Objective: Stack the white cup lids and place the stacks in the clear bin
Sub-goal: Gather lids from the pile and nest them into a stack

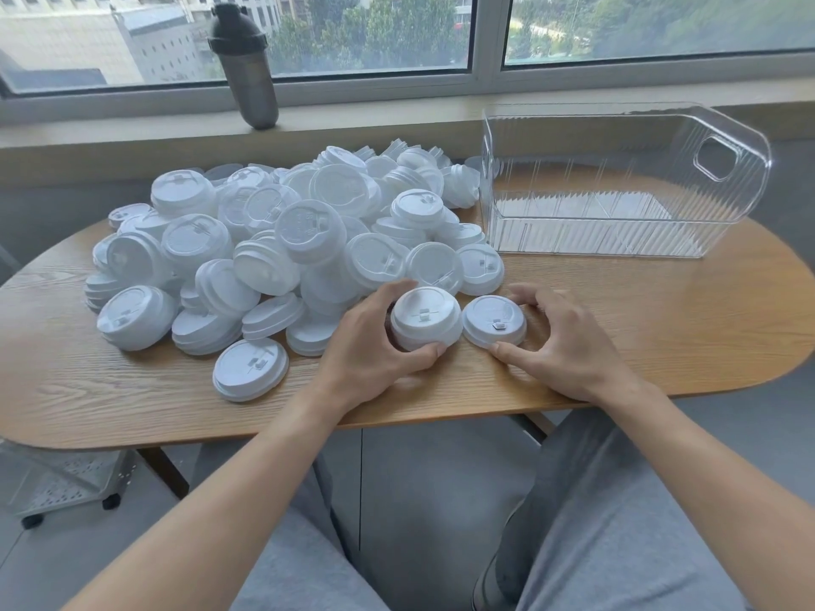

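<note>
White cup lids (282,240), round with raised centers and small sip tabs, lie heaped on the wooden table (661,310). Left hand (375,346) grips a short lid stack (425,317); right hand (560,341) pinches a single lid (494,321). Clear ribbed bin (617,183) stands just beside the heap.

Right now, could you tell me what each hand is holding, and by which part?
The left hand grips a short stack of lids by its sides. The right hand pinches a single lid at its rim, flat on the table.
</note>
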Action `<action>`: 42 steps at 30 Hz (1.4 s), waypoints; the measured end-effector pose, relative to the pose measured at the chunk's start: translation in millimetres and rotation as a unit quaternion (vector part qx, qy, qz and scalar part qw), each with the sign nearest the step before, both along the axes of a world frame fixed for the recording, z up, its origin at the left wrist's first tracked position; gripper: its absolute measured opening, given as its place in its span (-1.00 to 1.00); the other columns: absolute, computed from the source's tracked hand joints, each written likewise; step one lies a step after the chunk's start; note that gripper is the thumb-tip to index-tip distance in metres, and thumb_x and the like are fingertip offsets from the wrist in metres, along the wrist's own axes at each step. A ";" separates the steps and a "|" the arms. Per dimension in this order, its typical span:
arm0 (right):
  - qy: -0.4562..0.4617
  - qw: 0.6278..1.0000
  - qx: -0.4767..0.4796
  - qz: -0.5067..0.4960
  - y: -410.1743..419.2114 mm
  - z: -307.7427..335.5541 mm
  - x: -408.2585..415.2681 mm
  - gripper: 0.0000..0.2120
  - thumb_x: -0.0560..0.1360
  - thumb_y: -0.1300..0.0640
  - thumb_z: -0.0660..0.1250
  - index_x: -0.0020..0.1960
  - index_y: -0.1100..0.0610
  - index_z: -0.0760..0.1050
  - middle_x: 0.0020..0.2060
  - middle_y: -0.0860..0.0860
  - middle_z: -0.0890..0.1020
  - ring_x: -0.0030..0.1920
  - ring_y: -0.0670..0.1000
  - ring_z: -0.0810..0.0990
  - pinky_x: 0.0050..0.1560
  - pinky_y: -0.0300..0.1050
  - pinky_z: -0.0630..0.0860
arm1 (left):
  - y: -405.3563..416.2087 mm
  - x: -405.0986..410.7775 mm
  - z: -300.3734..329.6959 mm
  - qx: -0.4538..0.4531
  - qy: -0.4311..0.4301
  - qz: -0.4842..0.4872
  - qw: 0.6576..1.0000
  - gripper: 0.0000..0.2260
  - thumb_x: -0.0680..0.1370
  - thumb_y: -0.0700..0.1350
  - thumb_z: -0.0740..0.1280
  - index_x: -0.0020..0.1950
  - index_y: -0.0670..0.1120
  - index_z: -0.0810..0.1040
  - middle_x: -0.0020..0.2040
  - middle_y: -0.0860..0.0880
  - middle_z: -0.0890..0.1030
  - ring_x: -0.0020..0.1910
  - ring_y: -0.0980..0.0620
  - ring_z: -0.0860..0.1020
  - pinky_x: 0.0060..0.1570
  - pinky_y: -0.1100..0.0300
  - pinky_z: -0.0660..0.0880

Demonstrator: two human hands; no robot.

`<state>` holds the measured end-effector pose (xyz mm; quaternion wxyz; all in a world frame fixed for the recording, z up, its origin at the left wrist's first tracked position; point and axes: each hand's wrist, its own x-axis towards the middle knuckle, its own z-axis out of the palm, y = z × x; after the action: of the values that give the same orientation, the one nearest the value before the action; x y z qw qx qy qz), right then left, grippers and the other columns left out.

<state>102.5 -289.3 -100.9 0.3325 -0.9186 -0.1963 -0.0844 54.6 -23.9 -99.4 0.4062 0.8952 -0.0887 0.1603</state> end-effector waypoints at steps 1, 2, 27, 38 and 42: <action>0.002 1.000 -0.001 0.004 0.0 -0.2 -0.4 -0.31 0.31 -0.23 0.56 0.36 -0.10 0.43 0.14 -0.26 0.54 0.26 -0.11 0.42 0.35 -0.03 0.37 | -0.2 -0.6 0.5 -0.014 -0.004 0.000 1.000 -0.29 0.34 0.10 0.64 0.43 0.04 0.48 0.23 0.16 0.61 0.18 0.19 0.57 0.22 0.20 0.52; 0.004 1.000 -0.001 0.008 0.3 -0.6 -1.1 -0.31 0.30 -0.25 0.56 0.35 -0.13 0.42 0.14 -0.27 0.54 0.26 -0.11 0.41 0.36 -0.04 0.36 | -0.5 -1.1 1.0 -0.028 -0.007 0.002 1.000 -0.30 0.35 0.08 0.65 0.43 0.04 0.48 0.21 0.17 0.62 0.17 0.18 0.58 0.18 0.23 0.53; 0.064 0.983 0.164 0.051 8.5 -1.5 -12.7 -0.60 0.51 -0.20 0.30 0.32 -0.18 0.53 0.13 -0.20 0.65 0.18 -0.17 0.58 0.28 -0.06 0.51 | -39.6 10.6 -3.7 0.015 -0.020 -0.038 0.999 -0.32 0.35 0.04 0.64 0.43 0.04 0.49 0.27 0.13 0.58 0.28 0.12 0.51 0.32 0.11 0.44; 0.044 0.993 0.104 0.036 8.6 -4.0 -10.9 -0.51 0.51 -0.28 0.25 0.35 -0.11 0.57 0.11 -0.23 0.63 0.17 -0.22 0.51 0.22 -0.27 0.40 | -38.4 10.5 -6.7 0.064 0.003 -0.057 0.996 -0.28 0.39 0.13 0.60 0.50 0.01 0.48 0.36 0.11 0.44 0.33 0.22 0.44 0.32 0.48 0.27; 0.043 0.993 0.104 0.030 10.0 -3.5 -10.7 -0.57 0.54 -0.25 0.28 0.34 -0.12 0.58 0.09 -0.29 0.63 0.21 -0.23 0.49 0.24 -0.28 0.37 | -38.7 9.0 -5.5 0.070 0.009 -0.054 0.996 -0.27 0.39 0.17 0.58 0.51 0.05 0.45 0.37 0.14 0.42 0.34 0.20 0.44 0.35 0.33 0.36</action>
<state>91.8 -279.3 -104.5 0.4370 -0.8753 -0.1998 -0.0551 63.6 -62.6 -104.9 0.3510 0.9170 -0.1440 0.1231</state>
